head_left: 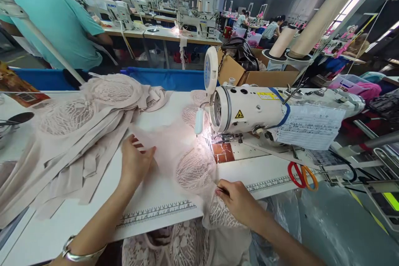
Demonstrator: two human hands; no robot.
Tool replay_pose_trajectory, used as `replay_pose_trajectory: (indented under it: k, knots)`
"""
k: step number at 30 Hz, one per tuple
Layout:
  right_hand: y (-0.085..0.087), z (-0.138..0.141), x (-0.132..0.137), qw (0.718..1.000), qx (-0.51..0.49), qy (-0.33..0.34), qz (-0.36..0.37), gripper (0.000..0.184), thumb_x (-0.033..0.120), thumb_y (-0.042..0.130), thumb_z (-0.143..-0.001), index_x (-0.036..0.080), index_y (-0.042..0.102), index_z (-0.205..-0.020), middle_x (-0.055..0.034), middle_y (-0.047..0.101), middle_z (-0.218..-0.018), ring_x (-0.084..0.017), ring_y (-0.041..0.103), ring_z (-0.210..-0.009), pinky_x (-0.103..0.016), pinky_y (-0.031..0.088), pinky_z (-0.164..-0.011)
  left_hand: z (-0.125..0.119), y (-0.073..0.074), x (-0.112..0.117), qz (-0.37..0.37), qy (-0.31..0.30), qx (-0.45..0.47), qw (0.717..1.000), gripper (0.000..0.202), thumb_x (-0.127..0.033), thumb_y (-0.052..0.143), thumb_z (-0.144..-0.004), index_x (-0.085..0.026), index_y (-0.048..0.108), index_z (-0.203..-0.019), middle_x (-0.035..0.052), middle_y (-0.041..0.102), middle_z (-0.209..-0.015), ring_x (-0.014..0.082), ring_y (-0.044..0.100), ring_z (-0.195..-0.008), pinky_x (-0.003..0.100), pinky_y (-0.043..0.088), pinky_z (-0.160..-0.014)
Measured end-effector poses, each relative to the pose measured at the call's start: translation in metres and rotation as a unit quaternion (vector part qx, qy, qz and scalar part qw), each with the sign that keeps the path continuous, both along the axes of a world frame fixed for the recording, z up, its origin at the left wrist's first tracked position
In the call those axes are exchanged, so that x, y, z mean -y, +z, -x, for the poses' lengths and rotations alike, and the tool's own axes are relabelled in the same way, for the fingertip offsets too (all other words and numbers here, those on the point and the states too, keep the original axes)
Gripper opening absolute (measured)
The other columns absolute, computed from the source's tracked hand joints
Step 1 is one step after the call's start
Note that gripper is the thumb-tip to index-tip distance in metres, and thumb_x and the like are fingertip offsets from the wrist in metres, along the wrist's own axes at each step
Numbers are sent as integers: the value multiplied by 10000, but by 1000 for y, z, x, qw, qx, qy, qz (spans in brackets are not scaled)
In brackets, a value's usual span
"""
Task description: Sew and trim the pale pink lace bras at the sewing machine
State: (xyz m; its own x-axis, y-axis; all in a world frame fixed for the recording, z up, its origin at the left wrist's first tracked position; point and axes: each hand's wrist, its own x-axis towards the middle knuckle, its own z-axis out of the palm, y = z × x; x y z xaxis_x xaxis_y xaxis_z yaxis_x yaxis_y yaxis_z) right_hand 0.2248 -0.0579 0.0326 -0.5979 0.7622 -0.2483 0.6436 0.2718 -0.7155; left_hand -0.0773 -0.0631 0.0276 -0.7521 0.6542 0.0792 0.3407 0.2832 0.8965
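Observation:
A pale pink lace bra [195, 170] with sheer mesh lies across the white table, part of it under the sewing machine's lit needle area. My left hand [137, 160] rests at the mesh left of the needle, thumb and fingers apart and slightly curled. At the table's front edge my right hand [238, 201] pinches the edge of the bra between thumb and fingers, near a lace cup that hangs toward the edge. The white sewing machine [249, 106] stands just beyond my right hand. Its needle is lost in the glare.
A pile of pink lace pieces [90, 116] covers the table's left side. Orange-and-red scissors [302, 176] lie at the right. Thread cones [282, 41] and a cardboard box [268, 78] stand behind the machine. A person in a turquoise shirt [52, 25] is at the far left.

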Motion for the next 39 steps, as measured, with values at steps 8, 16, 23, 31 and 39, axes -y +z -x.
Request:
replay_pose_trajectory:
  k: [8,16,23,31,39]
  knots:
    - [74,-2,-44,969,151,185,-66,158,258,607,-949,185,689,-836,-18,663,-714,-137,552,-632,-234,258,-566,-100,-26,6,-105,-596,-349,716,229,-147,428,-997,-168,650,-1047,87,713,-1090,199,638,-1108,351,503,-1018]
    - [66,-6,-82,922,253,181,-229,180,125,557,-915,167,661,-774,-50,666,-770,-157,544,-655,-274,281,-587,-112,-31,-34,1,-624,-415,661,693,-488,637,-877,-125,474,-1444,248,291,-1601,470,202,-1490,677,260,-1148]
    - [-19,17,-106,963,107,-76,-236,128,188,640,-894,227,645,-1016,-25,700,-972,-177,651,-844,-265,430,-711,-127,-20,-31,-30,-557,-552,620,322,-153,476,-953,-123,659,-1215,187,665,-1262,318,575,-1222,487,457,-1018]
    - [-35,22,-110,956,83,-136,-244,52,209,662,-866,223,690,-907,-28,751,-924,-198,679,-838,-280,432,-718,-116,-34,-40,-105,-628,-347,689,315,-163,389,-1003,-161,614,-1224,128,623,-1291,237,567,-1232,417,491,-1051]
    - [-37,26,-103,950,84,-145,-264,33,211,639,-846,208,663,-869,-35,732,-870,-195,660,-794,-270,424,-700,-110,-59,-42,-91,-449,-477,750,456,-277,397,-999,25,523,-1316,281,582,-1359,384,534,-1294,562,449,-1073]
